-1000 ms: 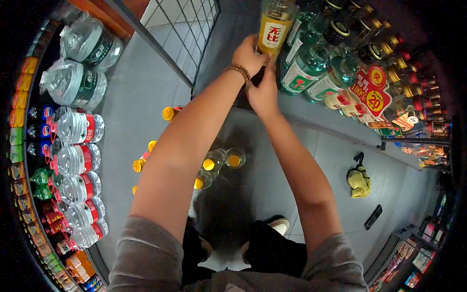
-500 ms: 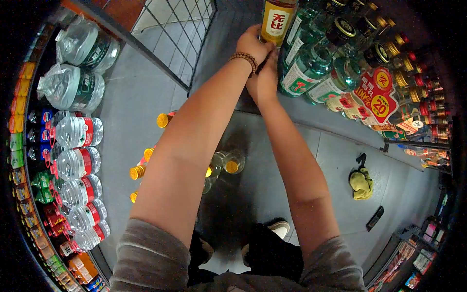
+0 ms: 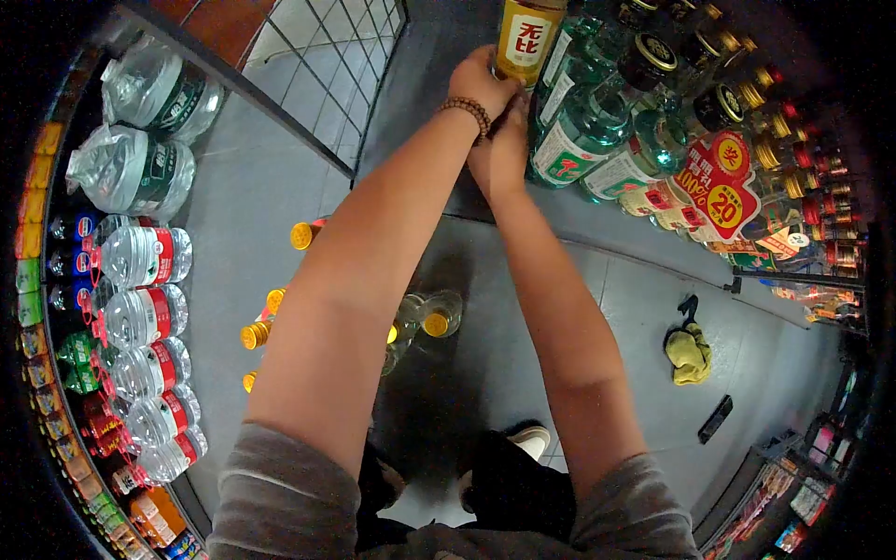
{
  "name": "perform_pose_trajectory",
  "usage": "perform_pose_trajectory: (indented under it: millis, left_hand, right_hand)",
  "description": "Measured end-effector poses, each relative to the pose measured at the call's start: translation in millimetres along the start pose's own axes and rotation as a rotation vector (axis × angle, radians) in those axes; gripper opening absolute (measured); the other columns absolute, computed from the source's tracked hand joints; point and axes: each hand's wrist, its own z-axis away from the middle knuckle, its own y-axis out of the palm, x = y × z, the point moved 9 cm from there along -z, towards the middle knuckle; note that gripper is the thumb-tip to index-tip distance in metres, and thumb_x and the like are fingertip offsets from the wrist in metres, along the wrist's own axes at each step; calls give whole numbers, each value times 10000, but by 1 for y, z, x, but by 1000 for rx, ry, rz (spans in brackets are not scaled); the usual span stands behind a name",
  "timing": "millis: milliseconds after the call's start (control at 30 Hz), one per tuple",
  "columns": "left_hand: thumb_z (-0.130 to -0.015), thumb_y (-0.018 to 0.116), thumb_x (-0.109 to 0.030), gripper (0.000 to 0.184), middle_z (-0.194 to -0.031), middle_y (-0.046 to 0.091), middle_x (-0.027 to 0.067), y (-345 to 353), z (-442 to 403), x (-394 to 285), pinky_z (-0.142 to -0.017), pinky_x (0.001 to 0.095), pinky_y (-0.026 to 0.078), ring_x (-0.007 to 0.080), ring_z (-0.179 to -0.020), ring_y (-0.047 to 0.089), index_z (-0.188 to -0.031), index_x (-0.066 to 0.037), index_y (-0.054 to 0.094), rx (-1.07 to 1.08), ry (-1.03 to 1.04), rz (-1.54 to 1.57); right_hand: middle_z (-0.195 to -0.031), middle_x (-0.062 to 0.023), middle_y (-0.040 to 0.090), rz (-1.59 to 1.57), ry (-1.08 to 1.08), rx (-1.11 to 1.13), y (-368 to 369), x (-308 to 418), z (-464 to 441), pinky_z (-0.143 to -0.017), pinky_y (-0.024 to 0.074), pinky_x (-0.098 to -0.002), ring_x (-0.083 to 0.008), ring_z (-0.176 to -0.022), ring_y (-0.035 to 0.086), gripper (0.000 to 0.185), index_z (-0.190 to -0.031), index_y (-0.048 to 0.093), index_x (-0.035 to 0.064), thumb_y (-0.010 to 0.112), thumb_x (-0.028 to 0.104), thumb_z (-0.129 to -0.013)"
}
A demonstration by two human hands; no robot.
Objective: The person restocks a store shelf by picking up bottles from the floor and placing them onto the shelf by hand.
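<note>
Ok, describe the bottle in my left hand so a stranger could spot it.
Find the dark grey shelf beside the black mesh panel. There, the left hand grips a glass bottle of amber liquid. Its amber colour and red-lettered white label set it apart from the green-tinted glass bottles alongside.

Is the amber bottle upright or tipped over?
Upright: the amber bottle shows its label right way up, with its lower end at the left hand.

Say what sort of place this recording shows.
Probably a small shop: there is a row of clear plastic jugs with red-and-white labels, green glass bottles with white labels packed close together, and a red-and-yellow printed sign among the bottles.
</note>
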Motion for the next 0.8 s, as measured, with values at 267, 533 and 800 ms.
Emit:
perform_pose_trajectory:
  millis: [267,533,800]
  left_hand:
    - [-678,754,-225,643,-1163,604,191,2,-2,0,-936,369,459,319,-1077,586,-1248,-31,527,-11,-7,-5]
    - [-692,748,-237,658,-1168,600,197,6,-2,5,-950,370,450,324,-1081,583,-1272,-42,507,2,-6,19]
    - [-808,670,-191,690,-1302,505,214,-21,29,-10,-958,345,454,282,-1163,535,-1377,15,339,222,-64,-75]
  right_hand:
    - [-1361,-255,398,-99,4,-6,3,-6,-5,-1068,297,-393,-358,-1266,406,729,-1334,307,-87,687,206,-786]
    - [-1295,-244,455,61,-78,-57,-2,2,0,-1027,348,-386,-349,-1222,448,710,-1320,324,-86,694,192,-782]
    - [-1380,-275,359,-76,13,58,-3,-3,9,-1077,292,-403,-384,-1286,365,736,-1361,281,-65,664,151,-771]
